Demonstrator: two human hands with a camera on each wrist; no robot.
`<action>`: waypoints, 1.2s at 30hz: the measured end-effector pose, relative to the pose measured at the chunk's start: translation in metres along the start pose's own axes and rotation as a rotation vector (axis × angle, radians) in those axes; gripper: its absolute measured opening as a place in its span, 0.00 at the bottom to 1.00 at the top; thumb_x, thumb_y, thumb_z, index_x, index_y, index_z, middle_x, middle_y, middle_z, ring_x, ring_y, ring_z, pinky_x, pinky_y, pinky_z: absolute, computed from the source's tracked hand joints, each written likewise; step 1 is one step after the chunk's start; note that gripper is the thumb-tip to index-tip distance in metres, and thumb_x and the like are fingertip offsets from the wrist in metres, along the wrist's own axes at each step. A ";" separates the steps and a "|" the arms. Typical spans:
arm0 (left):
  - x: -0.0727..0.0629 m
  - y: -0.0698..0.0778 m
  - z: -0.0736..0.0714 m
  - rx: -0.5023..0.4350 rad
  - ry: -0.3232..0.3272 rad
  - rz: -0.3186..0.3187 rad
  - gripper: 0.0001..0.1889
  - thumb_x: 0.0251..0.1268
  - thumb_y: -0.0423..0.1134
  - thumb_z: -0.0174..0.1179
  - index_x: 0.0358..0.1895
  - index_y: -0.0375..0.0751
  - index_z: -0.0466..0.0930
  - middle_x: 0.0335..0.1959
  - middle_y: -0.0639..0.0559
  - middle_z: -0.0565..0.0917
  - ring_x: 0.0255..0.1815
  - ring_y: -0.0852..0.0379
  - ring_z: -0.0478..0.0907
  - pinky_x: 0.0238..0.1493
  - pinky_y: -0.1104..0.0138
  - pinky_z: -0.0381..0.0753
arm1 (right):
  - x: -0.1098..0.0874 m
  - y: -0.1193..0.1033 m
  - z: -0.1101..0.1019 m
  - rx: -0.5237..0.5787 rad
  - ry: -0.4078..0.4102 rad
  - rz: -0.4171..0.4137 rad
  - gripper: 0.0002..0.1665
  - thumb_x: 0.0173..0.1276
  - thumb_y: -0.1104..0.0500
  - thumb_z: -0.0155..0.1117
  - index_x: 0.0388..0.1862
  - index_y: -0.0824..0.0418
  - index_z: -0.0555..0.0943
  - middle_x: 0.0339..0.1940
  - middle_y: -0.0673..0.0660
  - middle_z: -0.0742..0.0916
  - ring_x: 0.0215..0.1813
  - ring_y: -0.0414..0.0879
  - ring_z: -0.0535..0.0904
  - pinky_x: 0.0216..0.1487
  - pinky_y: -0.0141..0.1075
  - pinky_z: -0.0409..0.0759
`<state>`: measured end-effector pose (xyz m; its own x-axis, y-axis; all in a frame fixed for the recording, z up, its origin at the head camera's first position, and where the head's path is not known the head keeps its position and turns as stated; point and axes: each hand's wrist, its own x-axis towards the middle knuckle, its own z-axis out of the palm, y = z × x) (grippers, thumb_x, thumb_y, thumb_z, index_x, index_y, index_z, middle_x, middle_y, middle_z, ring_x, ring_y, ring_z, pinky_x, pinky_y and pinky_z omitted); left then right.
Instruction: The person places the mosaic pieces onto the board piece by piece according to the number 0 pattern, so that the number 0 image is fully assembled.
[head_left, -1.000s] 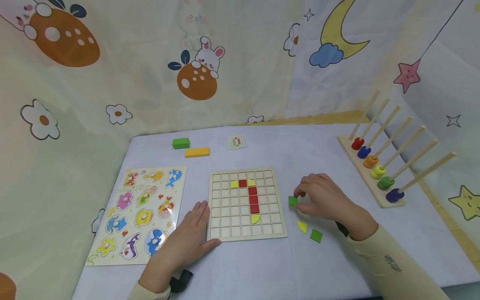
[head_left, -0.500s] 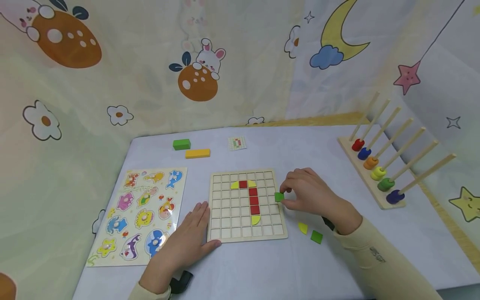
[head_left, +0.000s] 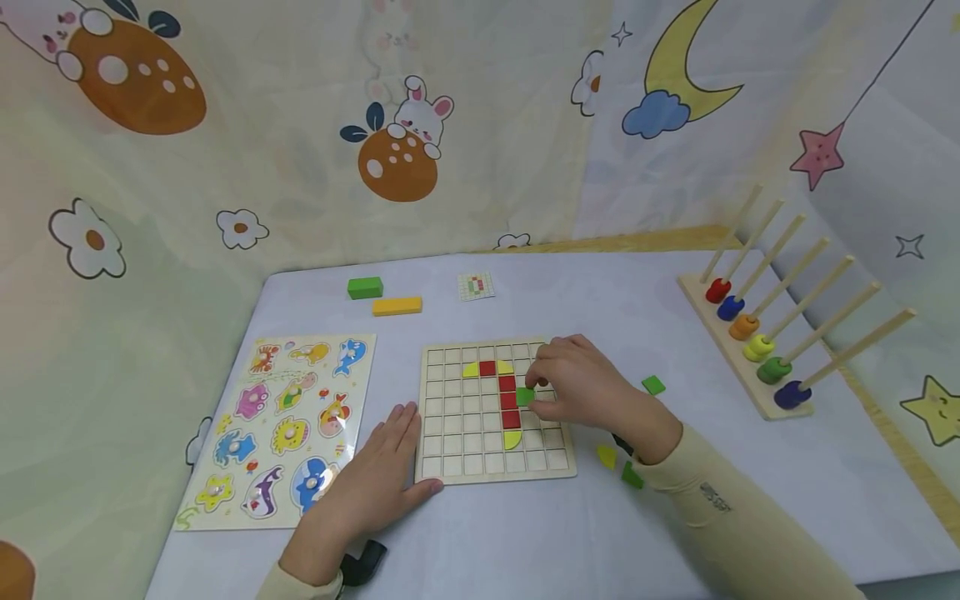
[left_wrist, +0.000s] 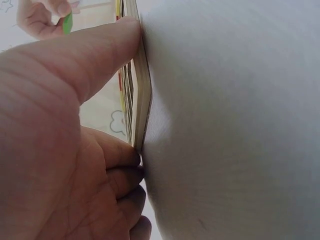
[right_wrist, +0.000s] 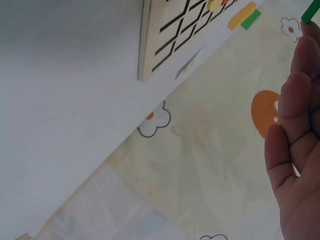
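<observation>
A wooden grid board lies flat in the middle of the table, holding several red square tiles and yellow quarter-round tiles. Over its right half, my right hand pinches a green square tile between thumb and fingers, just right of the red column; whether it touches the board I cannot tell. In the right wrist view the green tile shows at the fingertips. My left hand rests along the board's left edge, fingers straight, thumb at the near corner.
Right of the board lie two green tiles and a yellow tile. An animal puzzle board is at left. Behind are a green block, a yellow block and a pattern card. A peg stand with colored beads stands right.
My right hand has carried the green tile leftward from the table, over the board's edge to beside the red column. A green tile beyond the right wrist has come into view. My left hand stays put.
</observation>
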<state>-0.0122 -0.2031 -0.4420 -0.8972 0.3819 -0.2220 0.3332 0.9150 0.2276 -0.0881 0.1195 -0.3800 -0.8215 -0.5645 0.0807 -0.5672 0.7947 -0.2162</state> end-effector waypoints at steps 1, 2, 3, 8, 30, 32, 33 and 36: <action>0.000 0.000 0.000 -0.001 -0.002 -0.001 0.56 0.66 0.70 0.62 0.85 0.39 0.51 0.89 0.46 0.47 0.90 0.46 0.42 0.87 0.48 0.55 | 0.002 -0.002 0.001 -0.001 -0.004 -0.006 0.10 0.57 0.47 0.81 0.35 0.48 0.90 0.32 0.44 0.86 0.42 0.41 0.75 0.59 0.44 0.74; 0.000 0.000 0.000 -0.002 -0.004 -0.003 0.56 0.66 0.71 0.62 0.85 0.39 0.51 0.89 0.46 0.46 0.90 0.46 0.42 0.87 0.48 0.55 | 0.003 -0.004 0.003 -0.003 -0.007 -0.014 0.10 0.57 0.47 0.81 0.35 0.48 0.90 0.32 0.44 0.86 0.42 0.40 0.75 0.59 0.44 0.74; 0.000 0.000 0.000 -0.003 -0.006 -0.005 0.56 0.66 0.71 0.62 0.85 0.40 0.50 0.89 0.46 0.46 0.90 0.46 0.41 0.87 0.48 0.55 | 0.004 -0.006 0.005 -0.003 -0.012 -0.021 0.10 0.57 0.48 0.80 0.35 0.48 0.90 0.32 0.45 0.86 0.41 0.40 0.74 0.58 0.43 0.74; 0.000 -0.001 -0.001 -0.002 -0.011 0.003 0.56 0.67 0.71 0.61 0.85 0.39 0.49 0.89 0.45 0.46 0.90 0.45 0.41 0.87 0.48 0.54 | 0.011 -0.017 0.011 0.012 -0.020 -0.059 0.09 0.57 0.48 0.81 0.34 0.48 0.90 0.31 0.45 0.85 0.40 0.40 0.73 0.57 0.42 0.74; 0.001 -0.002 -0.004 -0.009 -0.004 0.022 0.55 0.67 0.69 0.62 0.85 0.38 0.50 0.89 0.44 0.47 0.90 0.45 0.43 0.87 0.48 0.55 | 0.020 -0.041 0.046 -0.026 -0.147 -0.058 0.07 0.55 0.50 0.77 0.25 0.46 0.86 0.24 0.40 0.76 0.42 0.40 0.74 0.59 0.42 0.74; 0.000 -0.002 -0.004 -0.010 -0.002 0.023 0.55 0.67 0.69 0.62 0.85 0.37 0.50 0.89 0.44 0.47 0.90 0.44 0.43 0.86 0.48 0.55 | 0.019 -0.042 0.047 -0.040 -0.151 -0.061 0.09 0.55 0.49 0.77 0.24 0.46 0.84 0.23 0.40 0.75 0.41 0.40 0.74 0.59 0.42 0.74; 0.000 -0.002 -0.004 -0.009 -0.001 0.024 0.55 0.67 0.69 0.62 0.85 0.37 0.50 0.89 0.44 0.47 0.90 0.44 0.43 0.86 0.48 0.55 | 0.019 -0.042 0.048 -0.046 -0.153 -0.063 0.09 0.55 0.49 0.77 0.23 0.46 0.84 0.23 0.40 0.75 0.40 0.40 0.74 0.58 0.42 0.74; -0.001 -0.002 -0.004 -0.005 -0.003 0.022 0.55 0.67 0.70 0.62 0.85 0.37 0.50 0.88 0.43 0.47 0.89 0.44 0.44 0.86 0.48 0.55 | 0.018 -0.043 0.050 -0.054 -0.155 -0.061 0.10 0.55 0.49 0.77 0.22 0.46 0.83 0.22 0.41 0.75 0.38 0.40 0.73 0.58 0.42 0.75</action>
<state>-0.0136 -0.2056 -0.4383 -0.8887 0.4025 -0.2198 0.3515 0.9057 0.2371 -0.0759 0.0643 -0.4176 -0.7687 -0.6368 -0.0599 -0.6218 0.7660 -0.1629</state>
